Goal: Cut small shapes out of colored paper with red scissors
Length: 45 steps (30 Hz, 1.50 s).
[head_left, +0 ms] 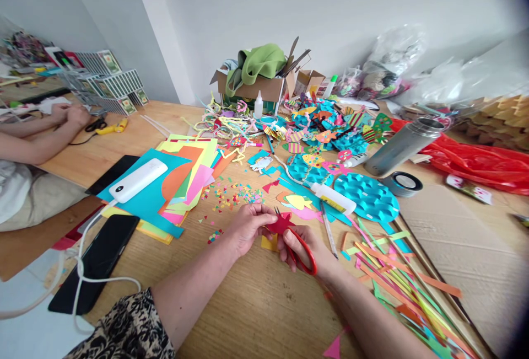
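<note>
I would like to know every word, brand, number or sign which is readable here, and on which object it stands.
No word, brand or number can be read with certainty.
Lying white bottle: yellowish print, too small and blurred.
White device: dark round mark, no legible sign.
Stacked packs at far left: any print is too small.
Red scissors: no writing visible.

My scissor handles [311, 254] are red, my paper piece [278, 225] crimson, and my sleeve [128, 328] beige with black pattern.
</note>
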Available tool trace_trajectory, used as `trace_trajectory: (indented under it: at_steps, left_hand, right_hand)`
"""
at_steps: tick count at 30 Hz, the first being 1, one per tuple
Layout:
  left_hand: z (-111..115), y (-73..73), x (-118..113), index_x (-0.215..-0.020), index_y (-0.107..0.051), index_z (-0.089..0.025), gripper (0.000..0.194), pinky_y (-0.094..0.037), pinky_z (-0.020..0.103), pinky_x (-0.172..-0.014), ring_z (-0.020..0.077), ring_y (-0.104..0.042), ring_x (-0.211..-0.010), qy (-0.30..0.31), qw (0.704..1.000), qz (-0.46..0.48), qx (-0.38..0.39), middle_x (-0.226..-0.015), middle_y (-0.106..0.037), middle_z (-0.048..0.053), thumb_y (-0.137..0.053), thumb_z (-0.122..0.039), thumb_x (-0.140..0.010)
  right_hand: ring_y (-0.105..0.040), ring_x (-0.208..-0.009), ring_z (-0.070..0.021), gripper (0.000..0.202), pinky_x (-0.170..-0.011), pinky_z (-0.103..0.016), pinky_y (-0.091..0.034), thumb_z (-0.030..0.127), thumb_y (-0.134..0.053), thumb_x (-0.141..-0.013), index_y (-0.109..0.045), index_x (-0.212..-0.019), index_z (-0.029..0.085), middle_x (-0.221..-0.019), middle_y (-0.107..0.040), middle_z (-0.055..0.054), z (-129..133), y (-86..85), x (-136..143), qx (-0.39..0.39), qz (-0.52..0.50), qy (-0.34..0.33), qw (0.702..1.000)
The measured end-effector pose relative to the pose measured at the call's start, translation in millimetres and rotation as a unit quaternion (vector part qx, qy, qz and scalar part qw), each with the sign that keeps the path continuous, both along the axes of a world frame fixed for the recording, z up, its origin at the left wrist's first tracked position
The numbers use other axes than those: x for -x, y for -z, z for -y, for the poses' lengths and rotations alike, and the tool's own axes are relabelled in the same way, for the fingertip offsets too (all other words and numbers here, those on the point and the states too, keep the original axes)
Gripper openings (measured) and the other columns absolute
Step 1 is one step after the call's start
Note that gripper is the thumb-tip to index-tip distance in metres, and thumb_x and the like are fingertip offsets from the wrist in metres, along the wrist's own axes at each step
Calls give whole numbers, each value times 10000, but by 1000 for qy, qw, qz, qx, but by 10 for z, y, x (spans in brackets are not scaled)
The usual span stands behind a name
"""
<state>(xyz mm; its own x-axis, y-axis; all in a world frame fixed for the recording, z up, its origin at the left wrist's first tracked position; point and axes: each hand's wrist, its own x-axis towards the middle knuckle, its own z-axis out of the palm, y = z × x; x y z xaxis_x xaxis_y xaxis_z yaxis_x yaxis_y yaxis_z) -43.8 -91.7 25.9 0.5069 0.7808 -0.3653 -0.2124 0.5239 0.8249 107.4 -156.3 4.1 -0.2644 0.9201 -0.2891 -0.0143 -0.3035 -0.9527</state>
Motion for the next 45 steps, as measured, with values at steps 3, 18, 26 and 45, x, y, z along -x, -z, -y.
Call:
trace_trajectory:
  at_steps: [3, 18, 26, 45]
  left_hand:
    - [-2, 2, -2, -663, -623, -122, 257, -413, 216, -478, 92, -534, -513, -1, 1000, 0, 0, -612, -616, 3, -791, -274, -544]
    - [-5, 12, 0, -687, -620, -129, 273, -423, 217, -480, 95, -545, -529, 3, 1000, 8, 6, -638, -628, 6, -801, -282, -551]
    - [6, 20, 4, -685, -618, -133, 282, -425, 217, -488, 97, -549, -532, 3, 1000, 8, 6, -642, -631, 8, -807, -291, -548]
    - [2, 12, 9, -684, -616, -132, 278, -406, 223, -512, 93, -539, -544, 2, 1000, 4, 11, -657, -627, 8, -811, -285, -559]
  right_hand:
    - [-483, -324, -58, 677, -320, -154, -305, 813, -562, -685, -560, -662, 136, -518, -580, -10, 1, 4, 7, 1, -1, 3, 1000]
    - [-489, -328, -60, 676, -320, -158, -314, 807, -535, -716, -563, -660, 134, -527, -584, -17, 7, 15, 13, -9, 3, 12, 1000]
    - [-497, -332, -64, 671, -320, -162, -303, 794, -529, -737, -574, -663, 128, -533, -594, -26, 13, 25, 2, -8, 1, 16, 1000]
    - [-463, -316, -61, 663, -317, -167, -294, 810, -530, -712, -553, -678, 149, -519, -579, -4, 8, 25, 4, -7, 16, 13, 1000]
